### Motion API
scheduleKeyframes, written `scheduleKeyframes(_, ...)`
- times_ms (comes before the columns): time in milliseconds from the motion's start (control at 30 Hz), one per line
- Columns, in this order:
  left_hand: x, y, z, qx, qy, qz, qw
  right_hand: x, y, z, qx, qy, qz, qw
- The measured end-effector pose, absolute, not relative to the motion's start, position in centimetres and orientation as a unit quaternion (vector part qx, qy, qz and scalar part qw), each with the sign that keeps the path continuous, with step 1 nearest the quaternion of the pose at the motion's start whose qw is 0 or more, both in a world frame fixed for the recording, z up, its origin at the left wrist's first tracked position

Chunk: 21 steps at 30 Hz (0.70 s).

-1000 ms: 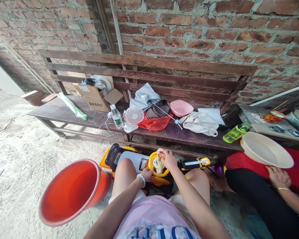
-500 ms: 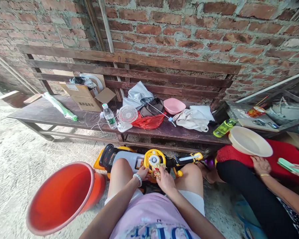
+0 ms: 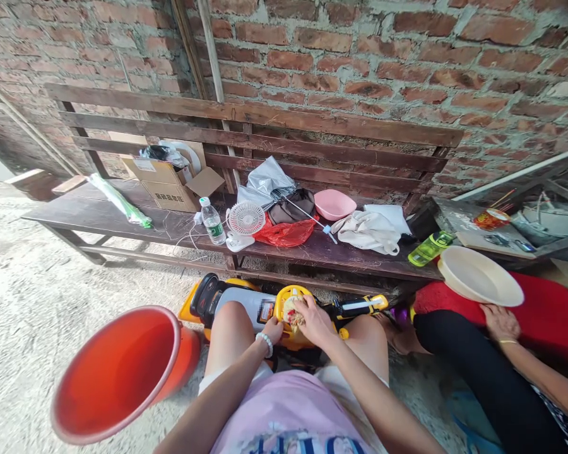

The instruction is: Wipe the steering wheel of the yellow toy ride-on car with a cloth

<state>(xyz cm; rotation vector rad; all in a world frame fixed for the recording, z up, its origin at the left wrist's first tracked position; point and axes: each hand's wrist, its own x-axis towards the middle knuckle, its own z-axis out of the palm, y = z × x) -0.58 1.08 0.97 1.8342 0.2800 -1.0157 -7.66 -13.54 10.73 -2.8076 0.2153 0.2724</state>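
Note:
In the head view, my right hand [image 3: 315, 323] is closed on a small crumpled bundle [image 3: 294, 317], pale yellow with red bits, whose kind I cannot make out. My left hand [image 3: 273, 330] sits just left of it with its fingers pinched together; whatever they hold is too small or hidden. Right behind both hands is the yellow steering wheel [image 3: 280, 299] of a yellow, grey and black ride-on toy [image 3: 246, 301], which stands between my knees. My right hand and the bundle cover part of the wheel.
A large red tub [image 3: 118, 372] stands at my left. Ahead, a wooden bench [image 3: 180, 243] bears a cardboard box [image 3: 168, 189], a water bottle [image 3: 212, 222], a fan [image 3: 246, 219] and a pink basin [image 3: 335, 204]. At right, another person's hand [image 3: 500, 323] touches a cream basin [image 3: 478, 277].
My right hand has moved up over the bundle and the steering wheel, while my left hand stays nearly in place. The other person's second hand and the green object have left the view.

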Motion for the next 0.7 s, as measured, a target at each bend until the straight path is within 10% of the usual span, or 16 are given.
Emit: scheduleKeyframes(700, -0.8, 1.6, 1.9, 0.722, 0.130, -0.468, 0.492, -4.9, -16.1, 7.3, -0.949, 0.241, 0.163, 0.118)
